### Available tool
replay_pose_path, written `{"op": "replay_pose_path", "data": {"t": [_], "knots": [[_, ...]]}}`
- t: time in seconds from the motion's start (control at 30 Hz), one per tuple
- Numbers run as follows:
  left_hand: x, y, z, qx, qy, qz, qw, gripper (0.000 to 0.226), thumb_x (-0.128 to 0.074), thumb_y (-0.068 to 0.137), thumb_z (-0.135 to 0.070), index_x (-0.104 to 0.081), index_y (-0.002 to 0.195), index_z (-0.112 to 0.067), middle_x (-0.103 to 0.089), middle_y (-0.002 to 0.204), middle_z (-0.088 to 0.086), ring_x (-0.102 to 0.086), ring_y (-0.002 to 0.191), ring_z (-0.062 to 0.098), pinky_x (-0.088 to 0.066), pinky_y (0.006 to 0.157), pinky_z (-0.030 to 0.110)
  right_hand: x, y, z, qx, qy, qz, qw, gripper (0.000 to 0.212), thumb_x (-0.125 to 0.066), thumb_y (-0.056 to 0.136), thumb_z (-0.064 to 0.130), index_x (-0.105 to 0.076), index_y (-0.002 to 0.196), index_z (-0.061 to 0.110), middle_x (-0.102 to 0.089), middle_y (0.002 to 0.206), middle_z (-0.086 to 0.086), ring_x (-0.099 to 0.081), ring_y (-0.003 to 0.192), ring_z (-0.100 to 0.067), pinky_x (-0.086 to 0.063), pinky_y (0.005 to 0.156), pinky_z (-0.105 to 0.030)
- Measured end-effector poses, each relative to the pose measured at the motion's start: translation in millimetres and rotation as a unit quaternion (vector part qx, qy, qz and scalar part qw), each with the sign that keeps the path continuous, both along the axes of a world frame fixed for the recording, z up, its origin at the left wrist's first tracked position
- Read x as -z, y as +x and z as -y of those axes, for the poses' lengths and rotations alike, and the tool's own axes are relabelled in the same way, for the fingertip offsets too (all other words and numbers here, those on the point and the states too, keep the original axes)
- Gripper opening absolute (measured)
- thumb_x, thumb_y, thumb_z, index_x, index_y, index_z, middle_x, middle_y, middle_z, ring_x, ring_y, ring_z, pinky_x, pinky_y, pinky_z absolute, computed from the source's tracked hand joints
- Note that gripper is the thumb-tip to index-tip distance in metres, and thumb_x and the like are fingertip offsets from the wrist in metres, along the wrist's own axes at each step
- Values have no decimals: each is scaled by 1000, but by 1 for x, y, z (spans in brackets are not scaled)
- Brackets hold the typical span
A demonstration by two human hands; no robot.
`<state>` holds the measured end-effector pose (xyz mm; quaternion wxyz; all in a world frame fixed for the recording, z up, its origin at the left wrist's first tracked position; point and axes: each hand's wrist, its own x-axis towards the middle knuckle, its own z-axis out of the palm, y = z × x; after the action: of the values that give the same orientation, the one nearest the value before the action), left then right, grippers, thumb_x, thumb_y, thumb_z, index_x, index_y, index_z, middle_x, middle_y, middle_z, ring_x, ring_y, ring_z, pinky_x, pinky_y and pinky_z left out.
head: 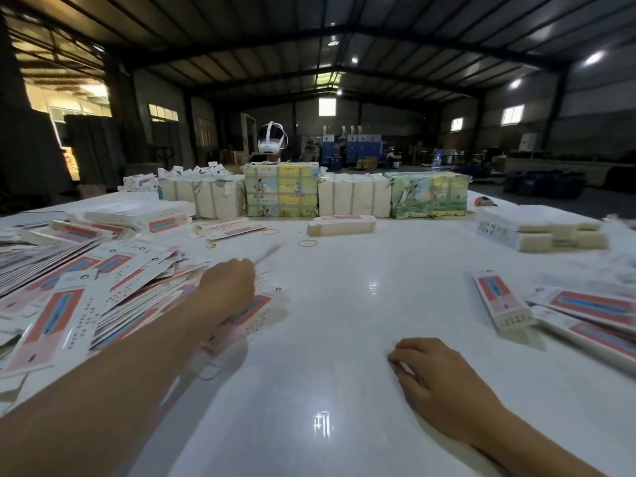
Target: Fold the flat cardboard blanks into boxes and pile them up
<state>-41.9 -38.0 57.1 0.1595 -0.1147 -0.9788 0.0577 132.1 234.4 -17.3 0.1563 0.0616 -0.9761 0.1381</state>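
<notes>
— What's on the table [344, 304]?
— Bundles [280, 194] stand in a row along the far edge. A loose heap of blanks [86, 290] covers the near left; folded boxes [585, 318] lie at the near right, apart from the heap.
— And the hands?
— The left hand [227, 287] reaches over the heap's right edge, fingers curled on a blurred blank; whether it truly grips, I cannot tell. The right hand [437, 376] rests on the bare table, fingers loosely bent, holding nothing.
— Anything smaller?
— Rubber bands [309, 243] lie before the bundles.
</notes>
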Motion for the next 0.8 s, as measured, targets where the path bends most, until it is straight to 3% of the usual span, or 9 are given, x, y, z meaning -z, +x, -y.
{"op": "replay_pose_path", "data": {"t": [0.07,0.13,0.23,0.3,0.4,0.5,0.6,0.7,0.8], "knots": [[-5,33,-32,66,17,-29,997,27,-37,94,-12,-44,121,-11,-60,104,8,-58,90,29,-37,64,33,-3,0,-1,5,-53,12,998,32,-42,99,33,-58,125,28,-52,133,12,-44,122,-6,-32,102,-20],[3,70,-61,146,18,-73,986,41,-37,94,-9,-37,135,-10,-57,119,9,-57,101,29,-44,71,37,-15,2,-1,47,-309,4,950,30,-45,99,31,-61,121,20,-62,126,1,-57,110,-9,-45,92,-21],[26,119,-88,287,-3,-196,938,51,-43,76,0,-56,125,3,-67,105,17,-65,86,31,-56,66,36,-38,5,-11,63,-741,41,667,46,-40,97,48,-61,106,9,-73,93,-15,-71,79,-24,-58,66,-36],[38,138,-97,322,-24,-228,919,46,-44,71,-6,-67,110,2,-71,94,16,-68,76,29,-57,59,34,-45,12,-17,51,-819,72,567,42,-44,96,45,-57,96,5,-71,76,-21,-71,64,-31,-59,53,-40],[53,147,-99,327,-16,-230,916,39,-60,67,-6,-71,104,-2,-71,97,14,-68,76,28,-56,61,33,-39,18,-15,58,-780,73,619,20,-47,95,9,-57,80,1,-67,59,-15,-66,49,-24,-55,44,-31],[60,148,-95,283,26,-157,946,58,-81,64,-33,-67,115,-10,-66,116,12,-67,95,30,-55,77,47,-34,20,-13,33,-713,49,698,35,-44,92,-9,-62,65,2,-68,58,-11,-67,51,-25,-55,46,-30],[61,149,-93,248,76,-74,963,85,-59,74,-64,-37,143,-19,-45,142,1,-51,121,21,-41,101,49,-34,23,-10,-9,-659,54,750,24,-43,95,-5,-65,90,2,-74,81,-13,-72,73,-27,-56,54,-28],[63,147,-92,259,160,-81,949,85,-57,73,-64,-38,142,-19,-54,126,-1,-55,101,15,-41,85,26,-31,25,-5,-13,-615,28,788,24,-43,97,1,-60,113,7,-73,94,-10,-71,85,-24,-57,60,-27],[58,146,-90,240,205,-62,947,88,-58,71,-69,-34,141,-22,-51,121,-6,-47,94,8,-33,80,22,-27,26,-6,67,-416,-110,900,44,-44,100,21,-35,141,32,-47,141,5,-53,118,-10,-50,92,-22]]}}
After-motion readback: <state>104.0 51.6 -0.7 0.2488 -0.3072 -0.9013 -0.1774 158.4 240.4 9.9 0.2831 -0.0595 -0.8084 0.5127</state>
